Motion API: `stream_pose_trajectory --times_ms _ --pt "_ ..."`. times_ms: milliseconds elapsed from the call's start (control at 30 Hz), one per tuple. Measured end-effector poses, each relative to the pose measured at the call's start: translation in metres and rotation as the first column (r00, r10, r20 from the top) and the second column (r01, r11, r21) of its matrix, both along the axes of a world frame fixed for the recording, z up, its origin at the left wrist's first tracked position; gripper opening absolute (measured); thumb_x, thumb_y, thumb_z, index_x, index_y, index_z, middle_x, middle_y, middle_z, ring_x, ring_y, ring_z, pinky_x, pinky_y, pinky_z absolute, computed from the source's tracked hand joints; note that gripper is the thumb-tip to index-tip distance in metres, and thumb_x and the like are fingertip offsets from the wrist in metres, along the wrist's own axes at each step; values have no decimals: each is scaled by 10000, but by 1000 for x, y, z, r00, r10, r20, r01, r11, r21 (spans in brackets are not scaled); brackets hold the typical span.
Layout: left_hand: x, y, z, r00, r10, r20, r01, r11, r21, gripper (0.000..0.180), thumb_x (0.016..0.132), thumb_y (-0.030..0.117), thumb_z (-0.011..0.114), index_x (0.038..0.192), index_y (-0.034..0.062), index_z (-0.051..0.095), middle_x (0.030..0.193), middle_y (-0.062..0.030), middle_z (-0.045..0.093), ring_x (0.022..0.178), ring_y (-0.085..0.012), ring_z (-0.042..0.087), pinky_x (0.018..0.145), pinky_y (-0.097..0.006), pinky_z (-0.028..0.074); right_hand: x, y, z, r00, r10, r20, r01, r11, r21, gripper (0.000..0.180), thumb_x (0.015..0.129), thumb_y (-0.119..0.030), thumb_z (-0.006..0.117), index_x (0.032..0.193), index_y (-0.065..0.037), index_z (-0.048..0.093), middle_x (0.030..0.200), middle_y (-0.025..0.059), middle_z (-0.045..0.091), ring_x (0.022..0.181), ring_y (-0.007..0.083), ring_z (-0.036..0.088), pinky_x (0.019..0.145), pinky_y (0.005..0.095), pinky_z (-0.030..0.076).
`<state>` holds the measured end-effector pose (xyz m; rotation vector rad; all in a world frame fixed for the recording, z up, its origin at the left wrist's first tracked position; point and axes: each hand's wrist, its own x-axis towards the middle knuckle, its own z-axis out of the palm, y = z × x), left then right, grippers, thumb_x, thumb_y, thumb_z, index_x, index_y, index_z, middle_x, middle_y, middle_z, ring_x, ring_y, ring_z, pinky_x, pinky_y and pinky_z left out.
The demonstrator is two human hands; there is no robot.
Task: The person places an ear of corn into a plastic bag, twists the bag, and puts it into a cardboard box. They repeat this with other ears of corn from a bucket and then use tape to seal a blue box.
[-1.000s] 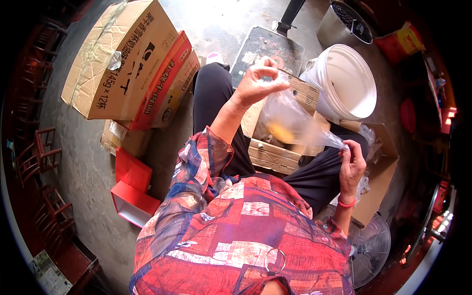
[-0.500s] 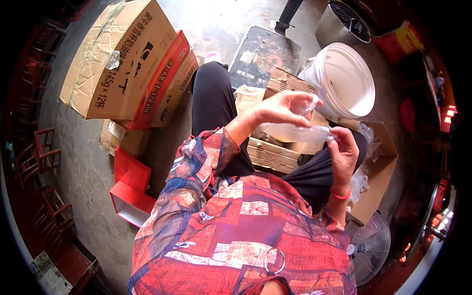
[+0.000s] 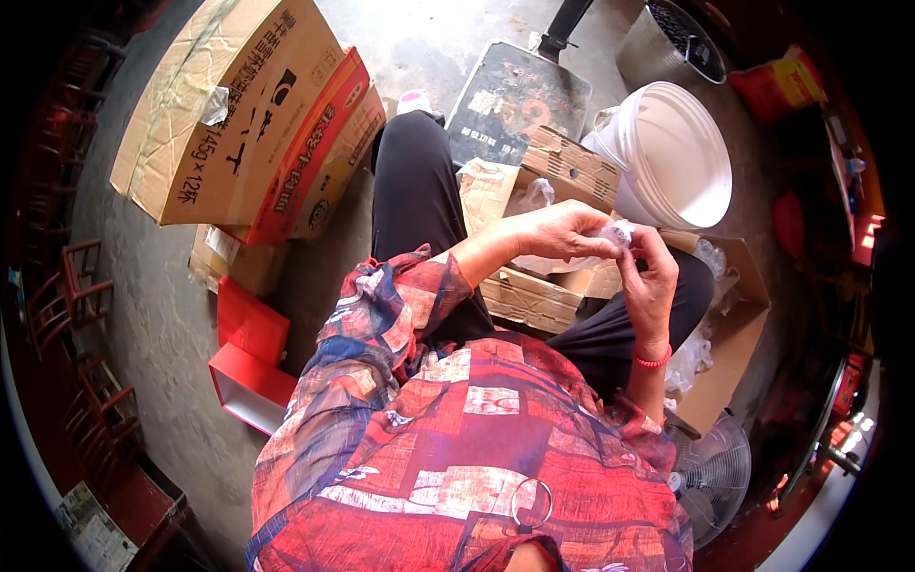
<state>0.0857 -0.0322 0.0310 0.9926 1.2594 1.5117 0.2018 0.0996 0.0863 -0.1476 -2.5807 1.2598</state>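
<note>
A clear plastic bag [image 3: 618,233] is bunched between my two hands above an open cardboard box [image 3: 530,297] between my knees. My left hand [image 3: 568,229] reaches across from the left, its fingers closed on the bunched plastic. My right hand [image 3: 652,276], with a red bracelet at the wrist, pinches the same bunch from the right. The rest of the bag falls below my left hand, partly hidden. More clear plastic [image 3: 530,194] shows in the box behind my left wrist.
An open carton of clear plastic bags [image 3: 732,329] stands by my right knee. Ahead are a white bucket [image 3: 681,157] and a platform scale [image 3: 519,100]. Large cardboard boxes [image 3: 238,124] and a red box [image 3: 250,381] lie left. A fan [image 3: 715,477] stands at lower right.
My hands have come together; my left hand moved down and right to meet my right hand. The plastic stretched between them is now gathered into a small bunch.
</note>
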Motion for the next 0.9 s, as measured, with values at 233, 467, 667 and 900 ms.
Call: stream_pose_trajectory --times_ms 233,467,667,900 --pt "1 4 -2 985 92 145 -81 993 -80 333 936 343 476 860 42 596 621 14 542 528 -42 491 450 -192 392 -3 -2 -9 996 -91 25 92 996 -18 39 864 5 511 891 11 538 717 66 544 644 110 533 602 237 437" --pt "8 4 12 965 217 146 -211 976 -56 286 946 311 454 912 48 561 639 -13 596 494 -45 526 400 -177 398 -2 1 -13 984 -169 47 173 980 -93 41 892 -21 482 880 1 514 701 44 550 639 99 527 595 232 435" --pt "8 5 8 964 258 60 -253 964 -82 278 944 302 459 916 49 571 646 -15 609 486 -43 514 417 -186 407 -5 3 -17 975 -194 108 209 965 -156 75 913 -47 463 904 -2 523 736 39 574 663 84 568 591 215 444" --pt "1 7 -4 942 335 2 -334 940 -64 264 935 284 487 939 42 594 699 -24 620 546 -56 549 446 -205 433 -3 10 -39 966 -197 166 247 891 -380 89 928 -70 457 928 -3 515 821 29 580 723 89 609 576 197 453"
